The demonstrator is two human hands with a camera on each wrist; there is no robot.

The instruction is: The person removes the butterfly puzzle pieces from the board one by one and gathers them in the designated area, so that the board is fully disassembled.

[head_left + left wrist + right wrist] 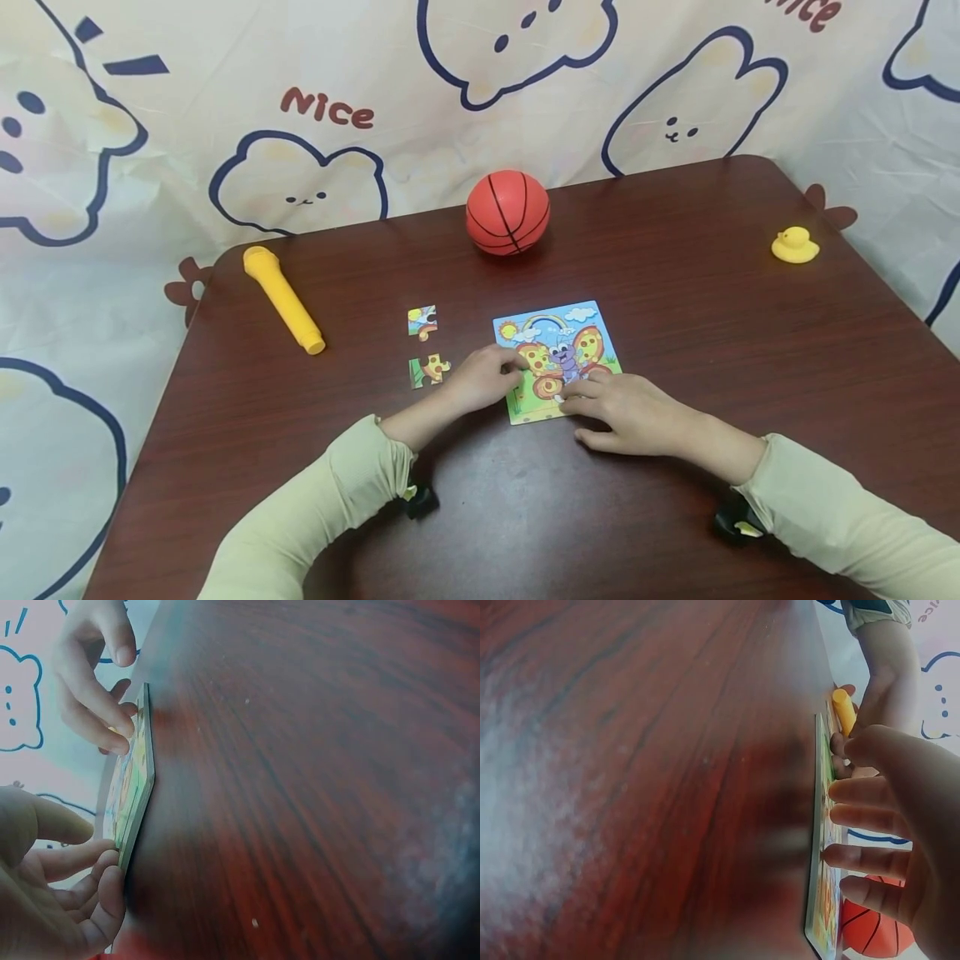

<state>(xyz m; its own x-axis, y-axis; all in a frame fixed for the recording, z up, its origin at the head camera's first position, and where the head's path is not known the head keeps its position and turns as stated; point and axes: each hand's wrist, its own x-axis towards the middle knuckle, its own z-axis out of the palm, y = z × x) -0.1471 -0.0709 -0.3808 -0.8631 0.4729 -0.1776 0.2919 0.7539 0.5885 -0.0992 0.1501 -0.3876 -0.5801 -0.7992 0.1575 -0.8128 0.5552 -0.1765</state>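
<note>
Backdrop: we face a pale cloth point(420, 142) printed with cartoon bears and the word "Nice", hung behind and draped down both sides of the table.
Surface: we work on a dark red-brown wooden table point(712, 333) with rounded corners and a visible grain.
Puzzle: we see the butterfly puzzle board point(557, 358) lying flat near the middle of the table, just in front of us, its rainbow, sun and butterfly picture mostly filled in.
Loose pieces: we count two puzzle pieces point(424, 346) lying apart from the board, to its left, one above the other.
Progress: we judge most of the picture assembled; the two loose pieces are not yet placed, and the lower left part under our fingers cannot be checked.
Left hand: our left hand point(482, 377) rests on the board's left edge, fingers curled down onto it, fingertips pressing.
Right hand: our right hand point(626, 410) lies at the board's lower right, fingers fairly straight, tips touching its surface.
Other things: we note an orange ball point(507, 212) beyond the board, a yellow flashlight point(283, 298) far left and a yellow duck point(795, 245) far right.
</note>
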